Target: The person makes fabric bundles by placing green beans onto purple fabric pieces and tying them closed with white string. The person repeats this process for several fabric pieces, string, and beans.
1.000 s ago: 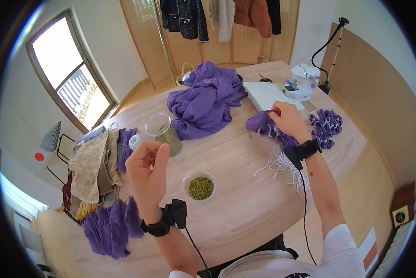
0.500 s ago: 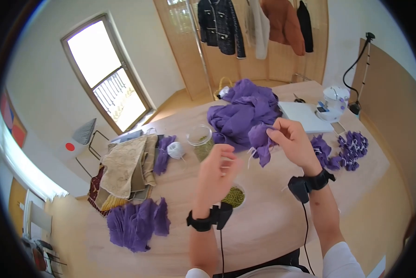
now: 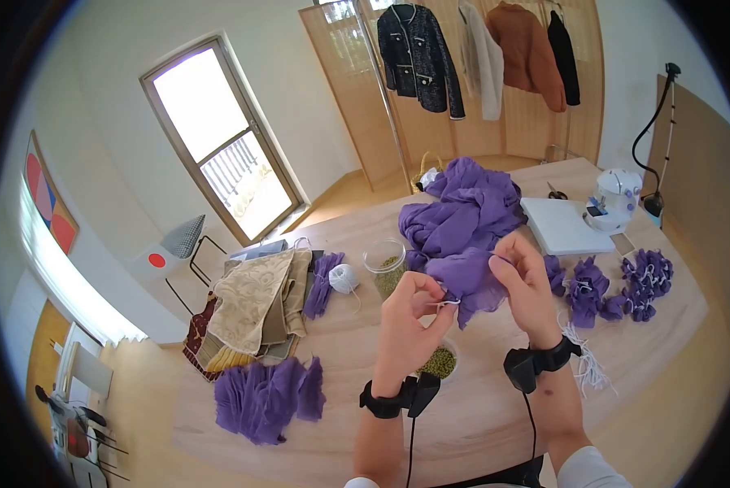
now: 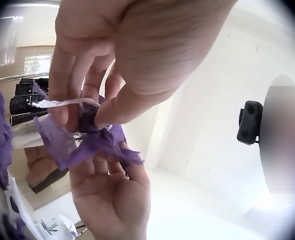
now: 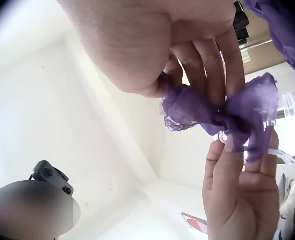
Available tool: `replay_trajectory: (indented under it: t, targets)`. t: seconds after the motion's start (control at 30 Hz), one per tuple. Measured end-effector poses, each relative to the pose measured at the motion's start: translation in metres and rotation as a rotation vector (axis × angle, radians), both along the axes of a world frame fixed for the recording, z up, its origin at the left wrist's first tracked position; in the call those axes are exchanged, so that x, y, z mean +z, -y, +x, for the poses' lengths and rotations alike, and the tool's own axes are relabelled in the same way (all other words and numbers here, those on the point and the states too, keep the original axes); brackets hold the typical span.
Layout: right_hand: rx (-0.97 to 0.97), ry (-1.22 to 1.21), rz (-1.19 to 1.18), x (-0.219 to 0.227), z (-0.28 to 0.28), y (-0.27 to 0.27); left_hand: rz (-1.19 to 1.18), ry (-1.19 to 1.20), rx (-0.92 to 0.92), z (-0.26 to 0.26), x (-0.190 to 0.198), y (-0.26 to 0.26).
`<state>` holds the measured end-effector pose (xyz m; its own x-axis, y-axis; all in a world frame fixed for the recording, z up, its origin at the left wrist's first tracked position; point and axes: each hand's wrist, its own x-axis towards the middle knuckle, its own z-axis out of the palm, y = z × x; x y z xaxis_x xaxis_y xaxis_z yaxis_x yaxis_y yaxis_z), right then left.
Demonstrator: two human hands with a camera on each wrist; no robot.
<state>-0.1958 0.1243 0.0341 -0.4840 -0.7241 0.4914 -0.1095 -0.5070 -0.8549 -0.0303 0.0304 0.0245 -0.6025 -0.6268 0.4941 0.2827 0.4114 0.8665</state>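
A thin purple cloth piece point(image 3: 469, 278) with ragged edges is stretched between my two hands over the middle of the table. My left hand point(image 3: 405, 325) pinches its gathered part, where a white string point(image 4: 62, 103) is wound and one end sticks out. With thumb and fingers, my right hand point(image 3: 529, 285) grips the cloth's other side. Seen from the right wrist, the cloth point(image 5: 190, 107) flares out on both sides of a tight bunched waist. Below the left hand stands a small bowl of green beans point(image 3: 440, 363), partly covered by that hand.
A clear jar point(image 3: 385, 281), a ball of white string point(image 3: 344, 279) and folded fabrics point(image 3: 255, 297) lie leftward. Behind is a purple cloth heap point(image 3: 466, 203). To the right are tied purple bundles point(image 3: 648, 281), loose white strings point(image 3: 588, 358), scissors point(image 3: 557, 192) and a small sewing machine point(image 3: 617, 199).
My right hand has lifted the purple piece from the table's right side and brought it to the middle. My left hand, empty before, has come over and now pinches it with the string.
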Motion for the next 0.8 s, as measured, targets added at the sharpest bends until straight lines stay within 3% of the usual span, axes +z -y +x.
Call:
replay_trajectory:
  t: [0.13,0.23,0.33,0.53,0.73,0.8]
  targets:
    - [-0.046,-0.448,-0.098,0.014,0.011,-0.011,-0.025,0.007,0.037,-0.001,0.002,-0.002]
    - [0.044,-0.778,-0.01,0.027,0.009,-0.017,-0.082,-0.006,0.041,-0.002,0.0,-0.003]
    - [0.106,-0.721,0.103,0.013,0.002,-0.011,-0.182,-0.038,0.09,-0.003,0.0,-0.003]
    - [-0.043,-0.679,0.053,0.011,0.002,-0.011,-0.418,0.015,0.206,0.003,0.006,-0.001]
    - [-0.106,-0.69,0.09,0.014,0.004,-0.013,-0.424,-0.051,0.191,0.002,0.01,-0.006]
    - [-0.209,-0.762,-0.11,0.01,0.004,-0.005,-0.367,0.017,0.122,0.008,0.012,-0.004]
